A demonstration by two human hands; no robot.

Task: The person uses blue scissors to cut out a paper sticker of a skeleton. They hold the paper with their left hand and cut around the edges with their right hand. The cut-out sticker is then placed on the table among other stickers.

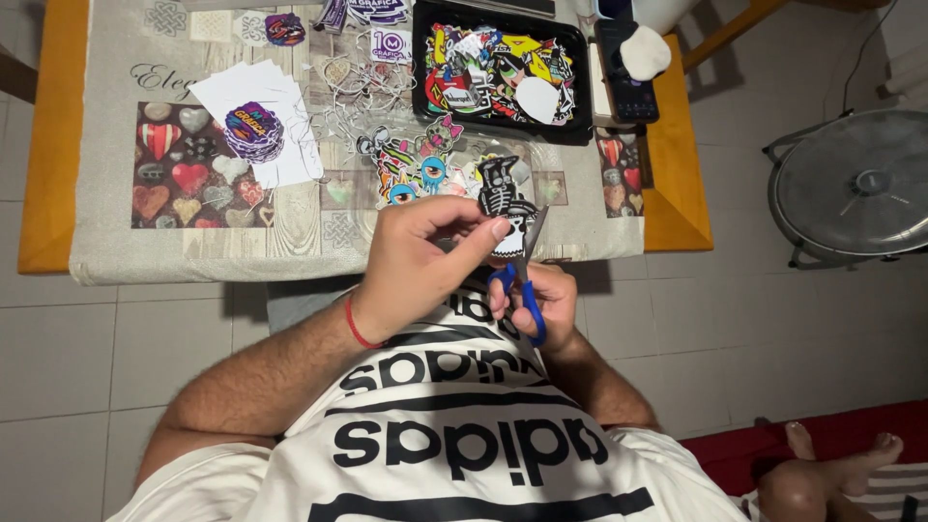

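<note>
My left hand (pixel 420 266) pinches a black-and-white skeleton sticker (pixel 503 193) by its lower edge and holds it up just in front of the table's near edge. My right hand (pixel 541 300) grips blue-handled scissors (pixel 527 290), fingers through the loops, and the blades point up into the sticker's white border. A red band circles my left wrist.
The table (pixel 667 193) carries a patterned cloth, a pile of cut colourful stickers (pixel 416 164), a stack of white sheets with a round purple sticker (pixel 256 130) and a black tray of stickers (pixel 498 68). A phone (pixel 623 77) lies at the right. A fan (pixel 855 184) stands on the floor.
</note>
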